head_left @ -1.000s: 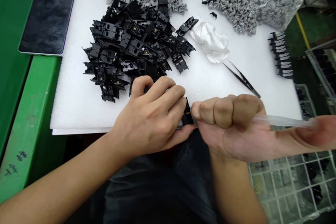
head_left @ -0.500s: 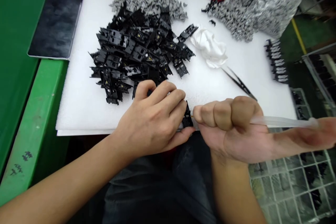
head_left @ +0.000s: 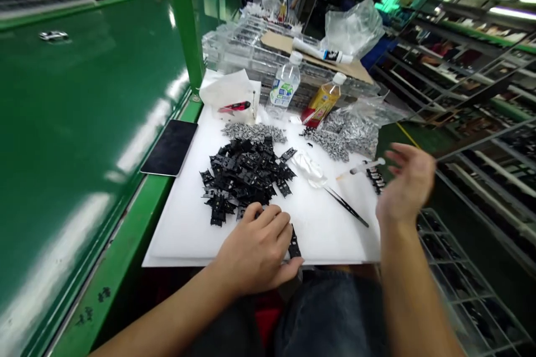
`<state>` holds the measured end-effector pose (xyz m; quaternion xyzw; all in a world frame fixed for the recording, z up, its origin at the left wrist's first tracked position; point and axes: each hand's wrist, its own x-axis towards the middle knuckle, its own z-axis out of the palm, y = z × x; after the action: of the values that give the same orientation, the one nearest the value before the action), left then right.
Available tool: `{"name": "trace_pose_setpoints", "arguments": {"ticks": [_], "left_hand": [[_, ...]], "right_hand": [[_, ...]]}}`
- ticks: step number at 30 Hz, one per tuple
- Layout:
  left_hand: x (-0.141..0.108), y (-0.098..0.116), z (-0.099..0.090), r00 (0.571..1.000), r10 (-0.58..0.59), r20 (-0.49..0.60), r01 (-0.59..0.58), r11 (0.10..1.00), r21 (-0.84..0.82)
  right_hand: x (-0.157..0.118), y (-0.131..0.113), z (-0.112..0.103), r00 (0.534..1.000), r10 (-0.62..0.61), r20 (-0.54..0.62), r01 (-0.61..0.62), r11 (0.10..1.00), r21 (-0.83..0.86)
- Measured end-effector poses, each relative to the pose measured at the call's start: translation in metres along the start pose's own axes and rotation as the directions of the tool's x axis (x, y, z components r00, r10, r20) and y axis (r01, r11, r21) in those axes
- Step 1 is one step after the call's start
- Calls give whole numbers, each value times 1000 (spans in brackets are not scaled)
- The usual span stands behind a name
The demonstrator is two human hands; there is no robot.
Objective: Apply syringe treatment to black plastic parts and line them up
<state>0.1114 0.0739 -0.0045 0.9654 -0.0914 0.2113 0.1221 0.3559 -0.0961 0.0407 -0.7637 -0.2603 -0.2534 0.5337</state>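
Observation:
At the front edge of the white foam board (head_left: 184,245), my left hand (head_left: 259,242) is closed on a black plastic part (head_left: 295,244), the thumb along its near end. The fingers cover much of that part. Raised beyond the board's right edge, my right hand (head_left: 406,187) has its fingers apart and slightly smeared, with nothing visible in them. A thin syringe (head_left: 360,168) with an amber tip lies just left of it, apart from the fingers. Black tweezers (head_left: 347,207) rest beside a crumpled white cloth or wrap (head_left: 309,168). A heap of black plastic parts (head_left: 243,170) sits ahead of my left hand.
Small grey pieces (head_left: 255,133) lie behind the heap, with more spilling from a clear bag (head_left: 360,134). Two bottles, one clear (head_left: 285,86) and one yellow (head_left: 324,101), stand at the back. A tablet (head_left: 171,148) lies left. Wire racks (head_left: 460,284) flank the right side.
My right hand has let go of the syringe and moved up and right, its fingers opening. The left hand still grips the black part. The view has tilted up, showing more background.

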Motion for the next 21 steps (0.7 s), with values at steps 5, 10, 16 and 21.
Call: {"name": "trace_pose_setpoints", "arguments": {"ticks": [5,10,16,21], "left_hand": [[-1,0,0,1000,7,-1,-7,1000,22],[-2,-1,1,1000,8,-3,-8,1000,26],[-3,-1,3,1000,15,-24,-14,1000,18],[-3,-2,4,1000,13,-25,-12,1000,16]], "right_hand": [[-7,-60,32,876,-379,299,407,913,-35],[24,-42,115,674,-36,738,292,930,-221],[39,-13,151,698,204,687,207,861,-466],[39,-13,150,671,248,699,176,862,-475]]}}
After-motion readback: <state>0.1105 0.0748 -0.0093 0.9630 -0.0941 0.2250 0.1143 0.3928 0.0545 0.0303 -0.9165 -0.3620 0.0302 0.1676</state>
